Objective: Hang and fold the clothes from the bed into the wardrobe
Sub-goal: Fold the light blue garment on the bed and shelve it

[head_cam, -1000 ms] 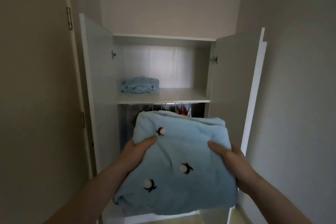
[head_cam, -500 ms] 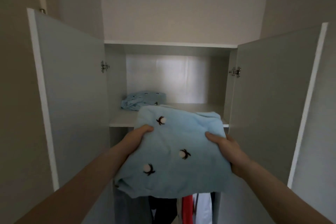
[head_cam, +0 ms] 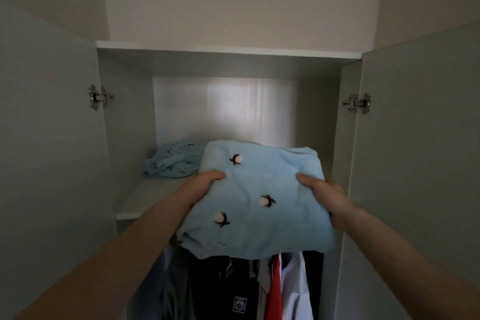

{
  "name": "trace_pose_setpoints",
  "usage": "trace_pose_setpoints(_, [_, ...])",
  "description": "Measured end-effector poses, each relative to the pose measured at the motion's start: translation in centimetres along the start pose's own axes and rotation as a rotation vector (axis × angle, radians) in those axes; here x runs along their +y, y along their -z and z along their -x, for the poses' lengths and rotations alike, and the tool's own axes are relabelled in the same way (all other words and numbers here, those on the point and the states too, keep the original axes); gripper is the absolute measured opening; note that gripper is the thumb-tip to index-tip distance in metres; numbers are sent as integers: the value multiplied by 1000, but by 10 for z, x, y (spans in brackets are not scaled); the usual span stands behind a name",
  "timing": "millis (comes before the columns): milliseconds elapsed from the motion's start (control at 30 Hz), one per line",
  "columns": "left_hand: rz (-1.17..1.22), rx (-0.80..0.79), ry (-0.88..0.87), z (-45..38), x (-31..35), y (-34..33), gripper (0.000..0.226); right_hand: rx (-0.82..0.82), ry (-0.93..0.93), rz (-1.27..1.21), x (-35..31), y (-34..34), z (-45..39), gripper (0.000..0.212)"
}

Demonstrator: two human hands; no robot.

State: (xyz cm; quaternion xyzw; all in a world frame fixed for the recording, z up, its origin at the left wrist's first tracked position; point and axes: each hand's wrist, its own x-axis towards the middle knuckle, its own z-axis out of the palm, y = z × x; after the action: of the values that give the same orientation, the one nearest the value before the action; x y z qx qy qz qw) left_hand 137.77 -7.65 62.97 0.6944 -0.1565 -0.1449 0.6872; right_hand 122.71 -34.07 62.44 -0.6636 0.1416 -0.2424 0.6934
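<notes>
A folded light-blue garment [head_cam: 259,189] with small white pom-pom motifs is held level in front of the wardrobe shelf [head_cam: 145,197], its far edge over the shelf. My left hand [head_cam: 200,187] grips its left side, thumb on top. On the right side my right hand [head_cam: 322,193] grips it the same way. A second light-blue folded piece [head_cam: 171,162] lies at the back left of the shelf, partly hidden behind the held garment.
The wardrobe's two doors, left [head_cam: 52,138] and right [head_cam: 415,150], stand open on either side. Below the shelf hang several clothes [head_cam: 246,288]: dark, red and white. The right part of the shelf is hidden behind the held garment.
I have come closer to the wardrobe and raised the folded garment from below the shelf up to shelf height, pushing it forward over the shelf edge.
</notes>
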Motion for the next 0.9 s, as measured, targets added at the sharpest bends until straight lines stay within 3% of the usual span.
trace_pose_setpoints(233, [4, -14, 26, -94, -13, -5, 92, 42, -79, 61, 3, -1, -83, 33])
trace_pose_setpoints(400, [101, -59, 44, -150, -6, -15, 58, 3, -134, 86, 9, -3, -150, 25])
trace_pose_setpoints(533, [28, -186, 86, -187, 4, -11, 56, -56, -181, 73, 9, -5, -209, 27])
trace_pose_setpoints(633, [-61, -189, 80, -224, 10, -9, 62, -136, -204, 59, 7, -8, -260, 35])
trace_pose_setpoints(767, [-191, 20, 10, -270, 11, -17, 79, -93, -76, 93, 11, -15, -321, 62])
trace_pose_setpoints(833, [-394, 147, -47, -280, -1, -22, 88, 33, 77, 388, 23, -19, -334, 75])
trace_pose_setpoints(900, [-640, 177, -155, -281, -27, -25, 89, 44, 260, 616, 46, -20, -335, 72])
